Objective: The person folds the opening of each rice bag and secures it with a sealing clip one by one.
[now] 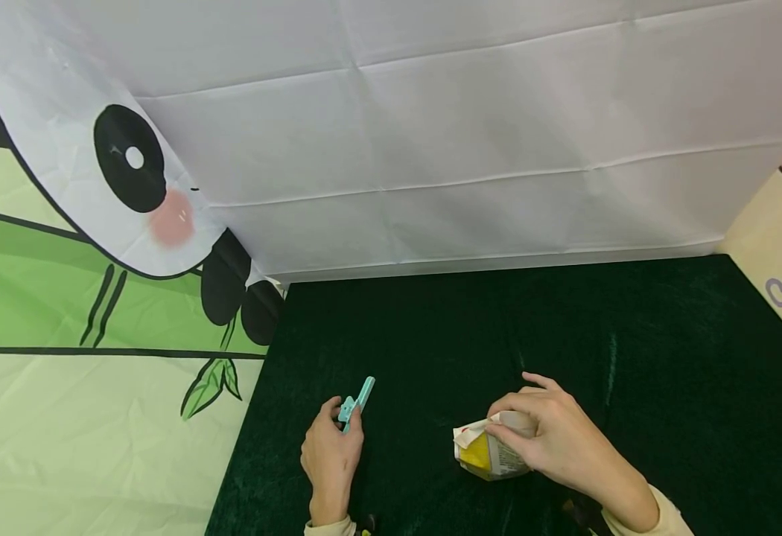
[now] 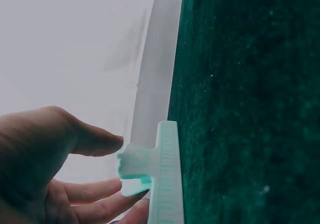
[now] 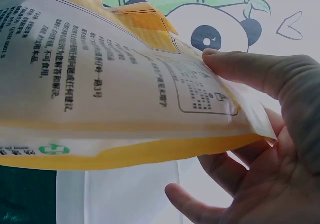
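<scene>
Worktop (image 1: 666, 372), room towards far edge: we count one teal clip (image 2: 167, 179), pinched in left grip (image 1: 334, 450); one packet (image 3: 110, 94), pinched in right grip (image 1: 552, 432).

A dark green cloth (image 1: 431, 335) spreads across the lower middle and right of the head view, its far edge near mid-frame, its left edge slanting down. A pale streak (image 1: 611, 368) marks it right of centre. Whether the packet (image 1: 477, 451) touches it is unclear.

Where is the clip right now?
In the head view, the clip is in the left hand, left of the bag, over the green cloth.
</scene>
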A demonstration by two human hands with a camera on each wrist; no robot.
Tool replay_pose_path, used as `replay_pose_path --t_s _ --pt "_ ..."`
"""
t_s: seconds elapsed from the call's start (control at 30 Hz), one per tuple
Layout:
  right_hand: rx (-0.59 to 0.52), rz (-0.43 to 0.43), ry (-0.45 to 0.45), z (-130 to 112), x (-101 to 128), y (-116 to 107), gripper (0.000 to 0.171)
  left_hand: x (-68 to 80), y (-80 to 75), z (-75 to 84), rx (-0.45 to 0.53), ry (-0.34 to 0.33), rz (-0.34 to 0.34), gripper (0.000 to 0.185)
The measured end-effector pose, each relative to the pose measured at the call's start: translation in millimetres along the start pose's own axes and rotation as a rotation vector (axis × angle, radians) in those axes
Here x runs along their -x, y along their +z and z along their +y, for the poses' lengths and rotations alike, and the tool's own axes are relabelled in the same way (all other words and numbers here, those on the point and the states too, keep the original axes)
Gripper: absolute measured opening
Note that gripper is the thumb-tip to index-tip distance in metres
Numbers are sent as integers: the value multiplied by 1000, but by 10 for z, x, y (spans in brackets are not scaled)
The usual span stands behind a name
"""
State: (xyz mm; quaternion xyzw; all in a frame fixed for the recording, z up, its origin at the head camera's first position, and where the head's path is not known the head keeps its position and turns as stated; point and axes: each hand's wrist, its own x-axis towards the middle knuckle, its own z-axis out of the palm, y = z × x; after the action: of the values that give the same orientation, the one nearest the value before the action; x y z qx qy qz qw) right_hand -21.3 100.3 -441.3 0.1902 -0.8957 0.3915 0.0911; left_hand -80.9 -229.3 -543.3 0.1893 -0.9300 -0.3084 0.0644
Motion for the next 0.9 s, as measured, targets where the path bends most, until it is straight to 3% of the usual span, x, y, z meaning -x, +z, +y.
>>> replay_pose_path --t_s 0.27,0.9 --pt "-9 15 -15 7 0 6 26 -17 25 -19 -1 16 -28 42" --pt "14 53 2 -2 48 7 25 -13 2 -44 -13 76 -10 35"
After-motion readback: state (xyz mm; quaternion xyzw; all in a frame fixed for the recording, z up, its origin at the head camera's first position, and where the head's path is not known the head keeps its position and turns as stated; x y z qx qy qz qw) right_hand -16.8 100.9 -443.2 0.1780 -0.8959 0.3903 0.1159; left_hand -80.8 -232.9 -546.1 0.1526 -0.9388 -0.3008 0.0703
